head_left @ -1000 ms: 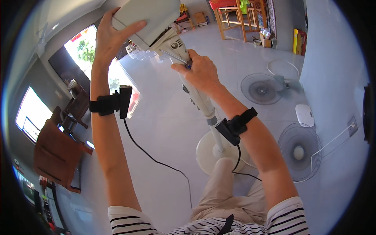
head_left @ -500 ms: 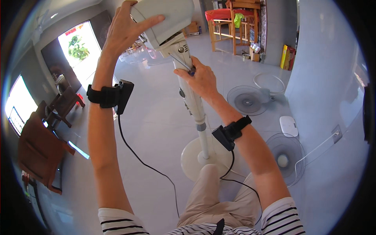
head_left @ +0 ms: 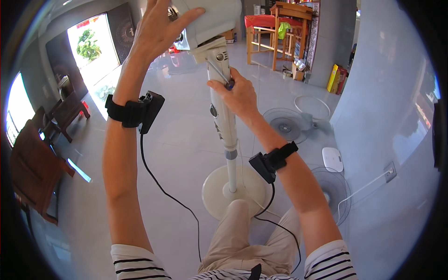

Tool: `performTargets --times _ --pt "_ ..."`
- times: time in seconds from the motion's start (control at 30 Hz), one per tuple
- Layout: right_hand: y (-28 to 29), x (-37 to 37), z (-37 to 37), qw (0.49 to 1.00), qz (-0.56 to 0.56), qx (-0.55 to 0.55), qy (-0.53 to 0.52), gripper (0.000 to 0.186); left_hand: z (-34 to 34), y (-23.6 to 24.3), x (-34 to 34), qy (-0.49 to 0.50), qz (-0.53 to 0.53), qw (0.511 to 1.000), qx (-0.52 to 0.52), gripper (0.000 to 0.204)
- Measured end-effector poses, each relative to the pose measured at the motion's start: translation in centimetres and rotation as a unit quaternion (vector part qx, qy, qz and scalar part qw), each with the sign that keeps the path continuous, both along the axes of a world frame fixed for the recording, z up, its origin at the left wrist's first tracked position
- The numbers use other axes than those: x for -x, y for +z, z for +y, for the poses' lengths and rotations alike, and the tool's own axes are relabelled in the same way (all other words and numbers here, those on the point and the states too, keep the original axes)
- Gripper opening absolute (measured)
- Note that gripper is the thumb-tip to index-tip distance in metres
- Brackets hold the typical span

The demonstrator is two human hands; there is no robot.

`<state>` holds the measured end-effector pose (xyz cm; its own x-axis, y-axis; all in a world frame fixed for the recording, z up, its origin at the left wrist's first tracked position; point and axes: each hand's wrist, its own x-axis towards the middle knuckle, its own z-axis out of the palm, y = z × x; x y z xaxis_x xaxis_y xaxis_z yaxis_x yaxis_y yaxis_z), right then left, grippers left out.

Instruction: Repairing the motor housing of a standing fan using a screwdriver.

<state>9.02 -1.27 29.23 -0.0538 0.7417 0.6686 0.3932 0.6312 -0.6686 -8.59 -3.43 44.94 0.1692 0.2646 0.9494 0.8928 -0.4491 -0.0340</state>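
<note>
A pedestal fan without its blade and grille stands in front of me on a white pole (head_left: 225,123) and a round base (head_left: 212,193). My left hand (head_left: 158,30) is closed over the left side of its pale motor housing (head_left: 217,21), thumb across the casing; its other fingertips are partly cut off by the upper edge. In my right hand (head_left: 241,93), which rests by the upper pole, is a screwdriver (head_left: 220,71). Its thin metal shaft slants up-left to the fan's neck, with the tip by the neck's left side. The dark handle is mostly hidden in my fingers.
Fan blades (head_left: 305,122) and a round grille (head_left: 283,127) lie on the floor at right, with another grille (head_left: 343,205) nearer. A white scale-like slab (head_left: 332,159) lies between. A cord runs to the wall socket (head_left: 390,172). Wooden chairs (head_left: 35,163) stand left.
The view has shifted, so the fan base and floor things sit further left in the picture. The motor housing and my left hand appear slightly further right and higher. My right hand keeps the screwdriver at the neck.
</note>
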Motion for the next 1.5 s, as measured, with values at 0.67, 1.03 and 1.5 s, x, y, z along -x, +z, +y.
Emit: performTargets --times 0.67,1.03,1.5 --pt "-0.5 -0.2 0.7 1.0 0.01 0.014 0.019 0.058 -3.9 0.1 5.4 -0.16 -0.131 0.971 0.124 0.05" --pt "-0.4 -0.2 0.8 1.0 0.007 0.002 0.003 0.056 -4.7 -5.0 5.9 -0.147 -0.248 0.942 0.171 0.043" --pt "0.0 -0.3 0.1 1.0 0.009 0.004 0.011 0.053 -4.7 -3.6 4.4 -0.003 -0.123 0.988 0.098 0.029"
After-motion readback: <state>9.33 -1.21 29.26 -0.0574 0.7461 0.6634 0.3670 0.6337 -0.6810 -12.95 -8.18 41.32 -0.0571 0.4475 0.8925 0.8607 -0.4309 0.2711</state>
